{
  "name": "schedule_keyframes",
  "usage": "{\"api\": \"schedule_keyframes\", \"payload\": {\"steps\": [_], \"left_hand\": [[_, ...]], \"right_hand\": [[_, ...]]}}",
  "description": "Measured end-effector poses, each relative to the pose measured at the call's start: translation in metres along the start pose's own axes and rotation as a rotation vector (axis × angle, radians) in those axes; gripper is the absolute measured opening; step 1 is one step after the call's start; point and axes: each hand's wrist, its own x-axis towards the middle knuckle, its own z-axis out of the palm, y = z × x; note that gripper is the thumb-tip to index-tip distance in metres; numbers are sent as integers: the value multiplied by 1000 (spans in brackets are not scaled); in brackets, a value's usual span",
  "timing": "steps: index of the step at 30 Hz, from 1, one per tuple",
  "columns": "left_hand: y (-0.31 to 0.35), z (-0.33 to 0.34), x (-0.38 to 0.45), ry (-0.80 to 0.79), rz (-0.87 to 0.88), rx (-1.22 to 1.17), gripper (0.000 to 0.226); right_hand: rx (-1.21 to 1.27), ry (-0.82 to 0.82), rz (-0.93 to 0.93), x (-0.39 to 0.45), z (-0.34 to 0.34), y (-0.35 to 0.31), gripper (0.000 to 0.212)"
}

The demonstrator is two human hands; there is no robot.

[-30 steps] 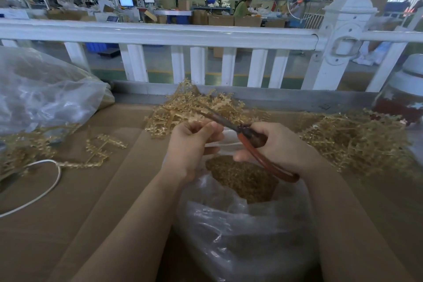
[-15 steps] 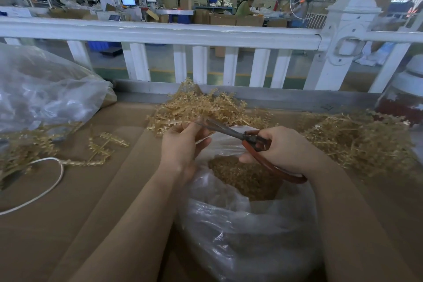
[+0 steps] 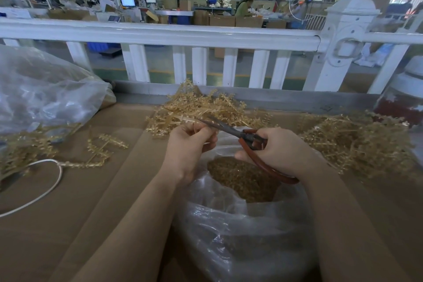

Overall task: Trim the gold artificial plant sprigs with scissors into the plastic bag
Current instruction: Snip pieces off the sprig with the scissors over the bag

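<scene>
A wide workshop floor lies beyond a white railing (image 3: pixel 160 35), and the work itself goes on at a table covered in brown cardboard (image 3: pixel 68 224).

The left hand (image 3: pixel 190 151) is curled round a thin gold sprig (image 3: pixel 183 119), pinching its stem between thumb and fingers just above the mouth of the bag, with the leafy end pointing away from the person. The right hand (image 3: pixel 279 151) grips the red handles of the scissors (image 3: pixel 240 135), fingers closed round the loops; the dark blades reach across toward the left hand's fingertips and meet the sprig there. How far the blades are parted is hard to tell.

Directly under both hands stands the clear plastic bag (image 3: pixel 240 236), open at the top, with a bed of small gold trimmings (image 3: pixel 242 178) already inside. Beyond the left hand lies a heap of untrimmed gold sprigs (image 3: pixel 206 107); a larger heap (image 3: pixel 357 146) lies to the right of the right hand. Well to the left of the left hand are a few loose sprigs (image 3: pixel 100 151), a white cord (image 3: pixel 43 188) and a second filled plastic bag (image 3: pixel 45 89).

The sprigs look very light, thin and springy, probably moulded plastic with small leaf tips that catch on one another. Holding should be on the bare stem close to the cut, so the piece stays steady against the blades and the offcut drops straight into the bag. A grip farther back would likely let the stem flex away.
</scene>
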Motion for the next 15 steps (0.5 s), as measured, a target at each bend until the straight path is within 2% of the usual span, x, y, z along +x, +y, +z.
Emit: {"api": "schedule_keyframes", "payload": {"steps": [8,12,15], "left_hand": [[2,1,-2,-23,8,4,16],[2,-1,-3,-25,-3,-12,12],[3,-1,-3,-25,1,-5,13]], "right_hand": [[6,-13,-6,0,0,-8,71],[-17,19,-2,-1,0,-8,57],[-41,33,-8,-2,0,-10,55]]}}
